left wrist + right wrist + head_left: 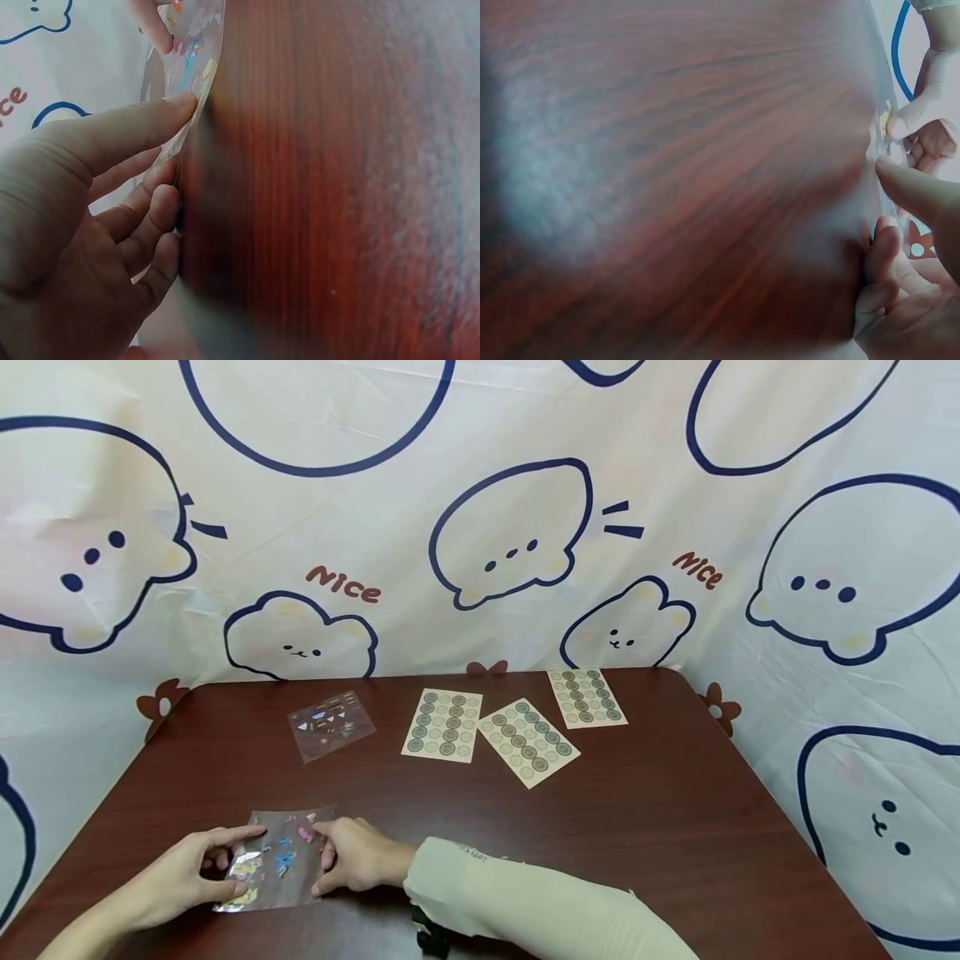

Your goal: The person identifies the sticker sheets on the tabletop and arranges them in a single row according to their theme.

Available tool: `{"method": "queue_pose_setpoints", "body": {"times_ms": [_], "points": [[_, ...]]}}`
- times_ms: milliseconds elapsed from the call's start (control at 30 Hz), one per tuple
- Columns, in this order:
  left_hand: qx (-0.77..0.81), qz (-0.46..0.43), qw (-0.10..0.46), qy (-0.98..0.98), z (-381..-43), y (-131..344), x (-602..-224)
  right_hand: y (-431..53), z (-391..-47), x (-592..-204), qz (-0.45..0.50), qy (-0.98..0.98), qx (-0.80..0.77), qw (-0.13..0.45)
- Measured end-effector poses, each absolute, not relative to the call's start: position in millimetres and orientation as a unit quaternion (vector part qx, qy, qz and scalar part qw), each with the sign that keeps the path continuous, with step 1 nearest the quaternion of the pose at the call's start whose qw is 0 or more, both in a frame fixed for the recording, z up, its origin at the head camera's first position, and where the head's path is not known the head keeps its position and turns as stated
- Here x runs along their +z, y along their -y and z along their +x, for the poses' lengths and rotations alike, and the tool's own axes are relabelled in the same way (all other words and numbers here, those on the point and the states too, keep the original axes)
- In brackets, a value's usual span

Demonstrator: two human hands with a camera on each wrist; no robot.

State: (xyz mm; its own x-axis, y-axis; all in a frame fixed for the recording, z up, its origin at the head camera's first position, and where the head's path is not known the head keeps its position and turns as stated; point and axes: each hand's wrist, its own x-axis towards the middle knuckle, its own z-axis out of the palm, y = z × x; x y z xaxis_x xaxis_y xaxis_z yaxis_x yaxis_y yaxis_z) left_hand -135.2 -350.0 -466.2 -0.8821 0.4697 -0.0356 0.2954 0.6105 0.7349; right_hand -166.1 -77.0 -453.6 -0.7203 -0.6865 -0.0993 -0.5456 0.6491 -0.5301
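A clear plastic sheet (277,883) with small pink, blue and yellow stickers lies low over the near left part of the table. My left hand (176,870) pinches its left edge between thumb and fingers. On the opposite edge, my right hand (358,855) grips the sheet with thumb and fingertips. In the left wrist view, the thumb of the left hand (90,195) presses on top of the sheet (196,64) while the other fingers curl beneath. The right wrist view catches the right hand (911,292) at the sheet's edge, with much of the sheet seen edge-on.
Beyond the hands lies another clear sheet (333,727) with small shiny stickers. Three cream sheets of round stickers, one on the left (442,727), one in the middle (529,743) and one at the back (587,698), rest on the brown table (645,827). A printed cloth (510,410) hangs behind.
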Motion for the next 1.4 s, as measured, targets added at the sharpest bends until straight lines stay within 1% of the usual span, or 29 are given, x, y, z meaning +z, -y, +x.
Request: {"method": "queue_pose_setpoints", "body": {"times_ms": [333,433,567,1033,1200,1400], "points": [[0.363,0.202,0.115,-0.902,-136.6,349.5,-465.1,75.4,-169.9,-447.9,-0.333,-0.889,-0.254,0.186],[0.362,0.199,0.116,-0.903,-135.9,350.1,-465.5,75.7,-169.8,-447.3,-0.333,-0.889,-0.252,0.188],[0.359,0.197,0.110,-0.906,-135.6,349.7,-465.9,77.5,-168.8,-446.7,-0.330,-0.895,-0.241,0.178],[0.316,0.206,0.056,-0.924,-130.2,349.1,-469.3,84.5,-164.5,-447.7,-0.321,-0.917,-0.192,0.140],[0.314,0.220,0.054,-0.922,-130.6,351.3,-469.7,85.2,-163.9,-448.1,-0.320,-0.921,-0.181,0.132],[0.312,0.215,0.058,-0.924,-133.2,352.5,-470.7,85.0,-163.9,-448.5,-0.324,-0.921,-0.176,0.127]]}}
